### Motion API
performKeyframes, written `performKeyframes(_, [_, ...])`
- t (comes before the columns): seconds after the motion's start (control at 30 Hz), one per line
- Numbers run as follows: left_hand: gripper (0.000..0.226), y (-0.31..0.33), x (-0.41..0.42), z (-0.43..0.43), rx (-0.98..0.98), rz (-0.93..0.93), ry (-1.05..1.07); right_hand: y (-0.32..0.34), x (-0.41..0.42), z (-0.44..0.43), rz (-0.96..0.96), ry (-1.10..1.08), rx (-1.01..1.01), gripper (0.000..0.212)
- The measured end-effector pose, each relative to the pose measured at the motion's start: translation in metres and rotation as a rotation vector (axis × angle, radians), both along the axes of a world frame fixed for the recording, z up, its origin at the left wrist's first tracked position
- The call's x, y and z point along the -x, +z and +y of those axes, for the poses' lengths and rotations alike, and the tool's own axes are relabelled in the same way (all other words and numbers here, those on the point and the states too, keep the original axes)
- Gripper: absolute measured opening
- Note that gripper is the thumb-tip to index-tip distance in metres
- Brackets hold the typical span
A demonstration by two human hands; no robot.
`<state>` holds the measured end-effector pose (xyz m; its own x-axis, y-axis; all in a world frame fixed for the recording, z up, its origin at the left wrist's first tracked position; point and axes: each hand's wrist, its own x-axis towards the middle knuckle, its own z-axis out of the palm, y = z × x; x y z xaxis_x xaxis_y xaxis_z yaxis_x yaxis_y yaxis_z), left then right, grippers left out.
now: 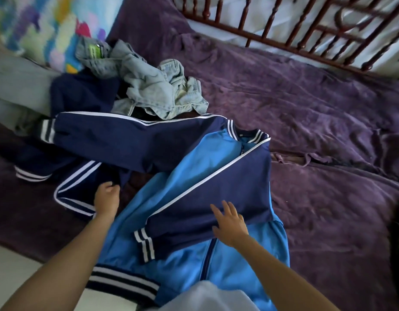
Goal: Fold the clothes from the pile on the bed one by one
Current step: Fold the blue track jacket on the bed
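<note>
Head view: the right hand (pixel 230 223) lies flat, fingers spread, on the folded navy sleeve (pixel 216 194) of the blue jacket (pixel 191 169). The left hand (pixel 106 196), fingers curled, pinches a navy striped garment (pixel 79 187) just left of the jacket. The pile (pixel 153 86) lies beyond both hands.

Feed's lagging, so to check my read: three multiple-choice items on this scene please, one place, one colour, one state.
1. Where are the light denim jeans? A) atop the clothes pile beyond the track jacket B) on the floor C) hung on the rail
2. What colour is the bedspread? A) green B) purple C) white
3. What is the right hand doing? A) gripping the jeans B) hanging off the bed C) lying flat on the folded navy sleeve
1 A, they top the pile past the jacket; 2 B, purple all round; 3 C, straight fingers rest on the sleeve.
</note>
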<state>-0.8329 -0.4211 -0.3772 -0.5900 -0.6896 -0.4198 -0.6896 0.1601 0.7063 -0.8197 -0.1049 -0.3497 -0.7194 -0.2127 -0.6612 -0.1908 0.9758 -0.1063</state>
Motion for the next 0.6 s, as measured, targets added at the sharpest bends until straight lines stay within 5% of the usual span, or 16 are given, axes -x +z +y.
performKeyframes(0.13, [0.035,0.005,0.044,-0.038,-0.032,0.087,0.002,0.020,0.021,-0.031,0.077,-0.081,0.067,0.066])
performKeyframes(0.33, [0.060,0.015,0.082,-0.097,-0.185,0.252,0.534,0.024,0.022,-0.051,0.089,-0.158,0.084,0.066])
performKeyframes(0.6, [0.042,0.019,0.106,-0.147,-0.716,0.305,0.588,0.027,0.033,-0.080,0.037,-0.236,0.065,0.065])
